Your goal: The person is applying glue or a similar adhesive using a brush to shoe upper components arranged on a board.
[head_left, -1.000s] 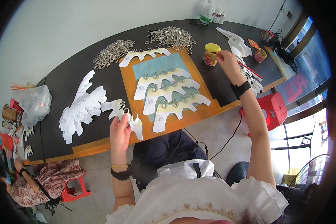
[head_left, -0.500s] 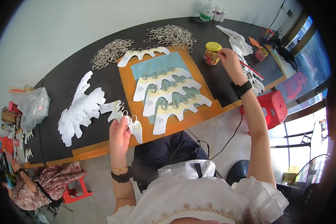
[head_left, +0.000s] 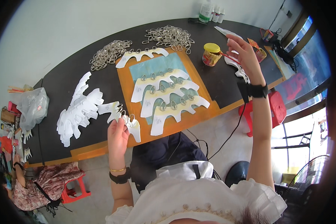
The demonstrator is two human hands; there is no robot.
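My left hand (head_left: 118, 136) pinches a white scalloped cutout (head_left: 134, 130) with metal rings (head_left: 120, 108) along its edge, held over the table's front edge. My right hand (head_left: 246, 56) is raised at the right, fingers stretched and apart, with nothing seen gripped. Beneath it runs a thin red stick (head_left: 230, 57), its far part covered by the hand. To its left stands a jar with a yellow lid (head_left: 211, 54). Several ringed white cutouts (head_left: 164, 108) lie overlapping on a blue sheet (head_left: 153, 65) over an orange-brown board (head_left: 203, 84); another cutout (head_left: 142, 54) lies at its far edge.
A fanned stack of white cutouts (head_left: 80, 108) lies left. Two heaps of metal rings (head_left: 110, 54) sit at the back, near bottles (head_left: 205, 13). At right are a small open pot (head_left: 261, 54) and a red stool (head_left: 277, 106). Another person (head_left: 44, 183) sits at far left.
My right hand has moved up and right, away from the yellow-lidded jar, and its fingers have spread. The left hand still holds the cutout in about the same place.
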